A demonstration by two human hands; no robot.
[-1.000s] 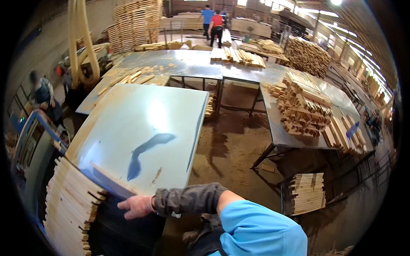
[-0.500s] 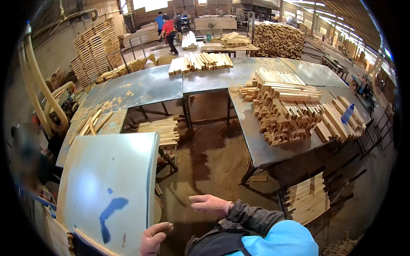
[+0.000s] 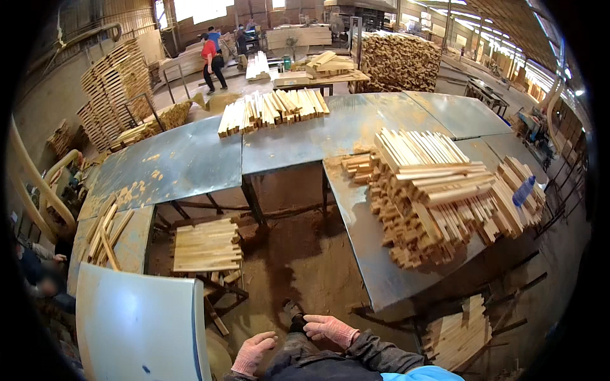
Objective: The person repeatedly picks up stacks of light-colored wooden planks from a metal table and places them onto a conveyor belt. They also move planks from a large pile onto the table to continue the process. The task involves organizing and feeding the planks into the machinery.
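Note:
Both of my hands wear pinkish knitted work gloves and hover in front of my body over the brown floor. My left hand (image 3: 255,352) has its fingers loosely stretched toward the right, with nothing in it. Beside it, a little higher, my right hand (image 3: 330,329) points its fingers to the left and also holds nothing. The two hands are apart and touch no object. Nearest to the left hand is a smooth pale-blue panel surface (image 3: 136,317). My shoe (image 3: 292,308) shows on the floor just beyond the hands.
A metal-topped table (image 3: 279,149) curves ahead, bearing wood strips (image 3: 273,109). Its right arm carries a large stack of strips (image 3: 432,190) and a blue bottle (image 3: 524,190). Low stands hold planks left (image 3: 206,246) and right (image 3: 457,333). A person in red (image 3: 210,60) is far off.
My view has shifted, with the pale-blue panel now lower and the tables nearer. My hands have drawn closer together, and my shoe has come into view. The distant person in red has changed stance.

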